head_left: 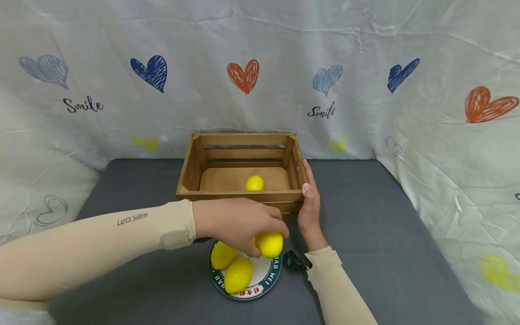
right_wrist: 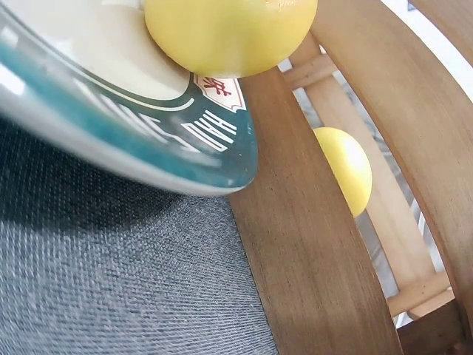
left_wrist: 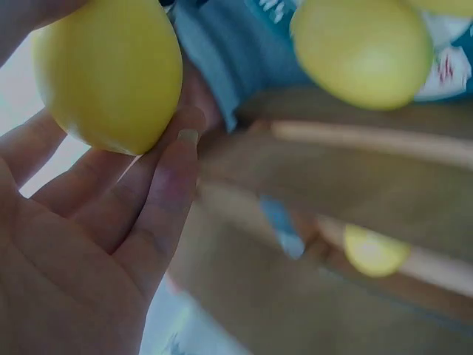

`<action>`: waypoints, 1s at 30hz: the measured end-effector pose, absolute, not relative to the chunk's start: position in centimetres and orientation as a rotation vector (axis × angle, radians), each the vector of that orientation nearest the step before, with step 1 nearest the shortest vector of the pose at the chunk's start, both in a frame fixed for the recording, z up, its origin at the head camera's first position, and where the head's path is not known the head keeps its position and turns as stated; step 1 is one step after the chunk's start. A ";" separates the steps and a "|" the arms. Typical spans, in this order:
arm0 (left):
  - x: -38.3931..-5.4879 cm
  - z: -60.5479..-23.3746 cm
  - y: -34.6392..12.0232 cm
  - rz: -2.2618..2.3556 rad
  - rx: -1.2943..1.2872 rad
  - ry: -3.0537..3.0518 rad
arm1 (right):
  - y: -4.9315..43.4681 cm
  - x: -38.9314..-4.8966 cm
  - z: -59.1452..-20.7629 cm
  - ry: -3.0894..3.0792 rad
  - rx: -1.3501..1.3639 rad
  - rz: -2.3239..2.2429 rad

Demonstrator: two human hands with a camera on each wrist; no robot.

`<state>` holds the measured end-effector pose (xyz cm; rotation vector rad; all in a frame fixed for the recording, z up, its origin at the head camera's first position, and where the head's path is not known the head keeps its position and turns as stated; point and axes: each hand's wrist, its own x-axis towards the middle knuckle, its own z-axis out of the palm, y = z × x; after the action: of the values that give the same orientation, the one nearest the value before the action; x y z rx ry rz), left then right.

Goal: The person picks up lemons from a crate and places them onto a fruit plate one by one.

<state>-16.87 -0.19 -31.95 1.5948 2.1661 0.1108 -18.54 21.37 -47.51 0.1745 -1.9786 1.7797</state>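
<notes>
My left hand (head_left: 243, 223) reaches across the plate and grips a yellow lemon (head_left: 270, 245) between thumb and curled fingers. That same lemon (left_wrist: 111, 74) fills the upper left of the left wrist view. Below it, two lemons, one at the left (head_left: 223, 256) and one nearer the front (head_left: 239, 275), lie on a round plate (head_left: 266, 288) with a dark teal lettered rim. Another lemon (head_left: 255, 183) sits inside a slatted wooden crate (head_left: 239, 195) behind the plate. My right hand (head_left: 310, 212) rests against the crate's right side, fingers extended, thumb at the front corner.
The plate stands close to the crate's front wall on a dark grey tabletop (head_left: 365, 225). A white cloth (head_left: 280, 40) printed with hearts hangs behind the crate and along both sides. A dark wristband (head_left: 298, 261) is on my right wrist, beside the plate.
</notes>
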 end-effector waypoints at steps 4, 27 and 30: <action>-16.3 -34.4 0.2 0.081 1.614 2.140 | 21.4 -18.5 -47.6 -1.979 0.182 1.783; -14.2 -38.6 0.5 -0.044 1.660 2.096 | 21.5 -18.7 -47.5 -1.965 0.184 1.758; -14.1 -38.9 0.4 -0.063 1.647 2.097 | 21.5 -18.7 -47.5 -1.964 0.182 1.768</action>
<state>-14.08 0.35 -38.89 1.6466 2.0970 -0.0631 -18.74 21.51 -47.49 0.1820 -1.9640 1.7683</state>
